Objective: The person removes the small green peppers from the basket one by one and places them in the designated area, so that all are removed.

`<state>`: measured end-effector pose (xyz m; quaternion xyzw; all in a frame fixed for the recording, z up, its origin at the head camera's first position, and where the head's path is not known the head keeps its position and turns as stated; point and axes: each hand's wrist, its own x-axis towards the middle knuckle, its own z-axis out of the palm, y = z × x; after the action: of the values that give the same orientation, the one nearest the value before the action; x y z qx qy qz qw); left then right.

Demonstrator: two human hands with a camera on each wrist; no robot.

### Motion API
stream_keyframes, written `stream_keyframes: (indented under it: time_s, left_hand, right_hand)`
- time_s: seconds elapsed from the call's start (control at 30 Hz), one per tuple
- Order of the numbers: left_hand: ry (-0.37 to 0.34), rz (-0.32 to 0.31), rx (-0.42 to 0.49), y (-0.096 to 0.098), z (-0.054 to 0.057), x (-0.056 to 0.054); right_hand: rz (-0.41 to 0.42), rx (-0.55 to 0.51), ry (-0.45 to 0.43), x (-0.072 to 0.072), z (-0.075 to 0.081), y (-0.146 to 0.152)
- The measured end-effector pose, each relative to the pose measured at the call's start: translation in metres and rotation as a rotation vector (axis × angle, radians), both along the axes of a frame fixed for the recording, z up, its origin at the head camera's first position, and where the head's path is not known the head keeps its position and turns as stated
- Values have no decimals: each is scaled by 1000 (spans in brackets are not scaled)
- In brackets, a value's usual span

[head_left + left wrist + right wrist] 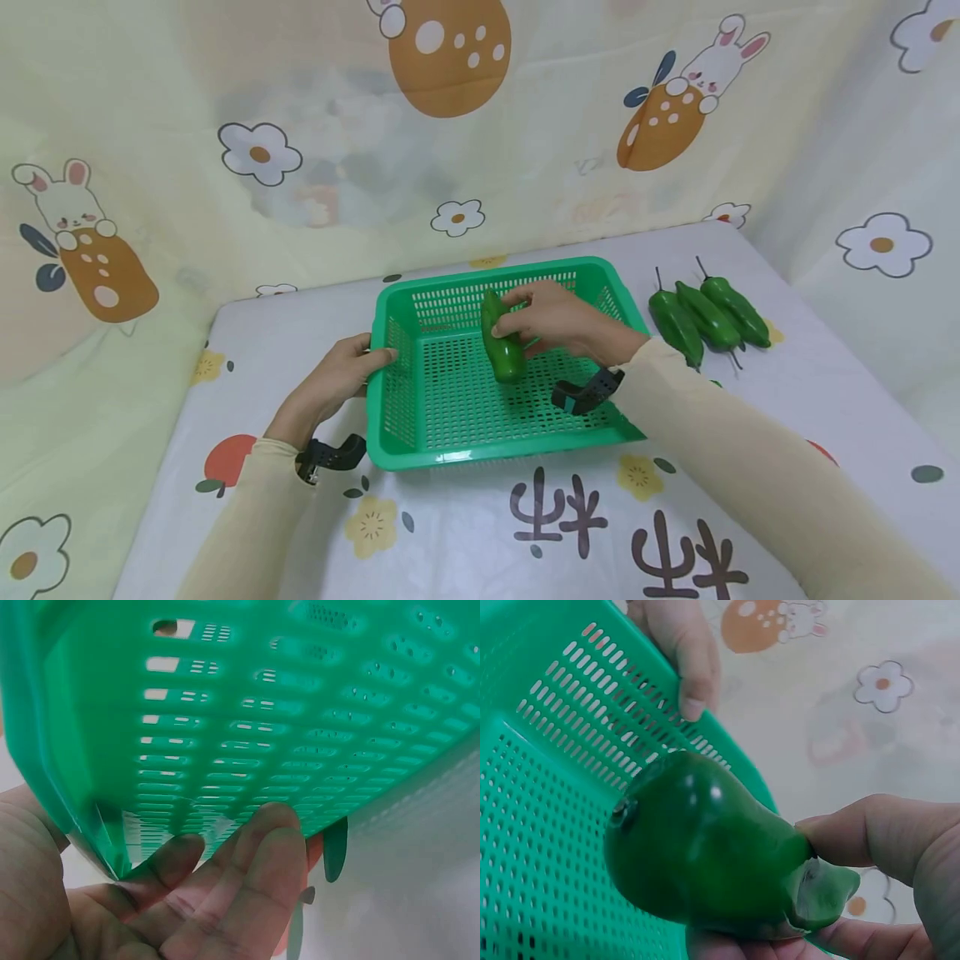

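Note:
A green plastic basket (480,457) with slotted walls stands on the table. My left hand (337,379) grips its left side, the thumb over the rim; in the left wrist view the fingers (262,885) lie against the outside of the slotted wall. Above the basket floor my right hand (551,317) holds a green pepper (504,342) between thumb and fingers. Seen from the right wrist, the pepper (697,847) is glossy, with a pale, torn-looking patch near the thumb. No other pepper shows inside the basket.
Several green peppers with stems lie to the right of the basket, among them a long pepper (735,310); the right forearm partly covers that area. A patterned cloth (450,533) covers the table, and a printed sheet (337,83) hangs behind it.

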<state>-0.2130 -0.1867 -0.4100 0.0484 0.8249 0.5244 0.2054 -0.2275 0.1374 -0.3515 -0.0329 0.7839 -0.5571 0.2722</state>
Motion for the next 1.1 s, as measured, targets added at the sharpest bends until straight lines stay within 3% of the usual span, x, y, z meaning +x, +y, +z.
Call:
stream_keyframes:
  time_s: [0.6, 1.1]
  left_hand:
    - [-11, 10, 17, 0, 1, 2]
    - [-10, 15, 15, 2, 2, 2]
  right_hand:
    - [-39, 49, 45, 21, 15, 66]
    - [-85, 116, 77, 39, 17, 115]
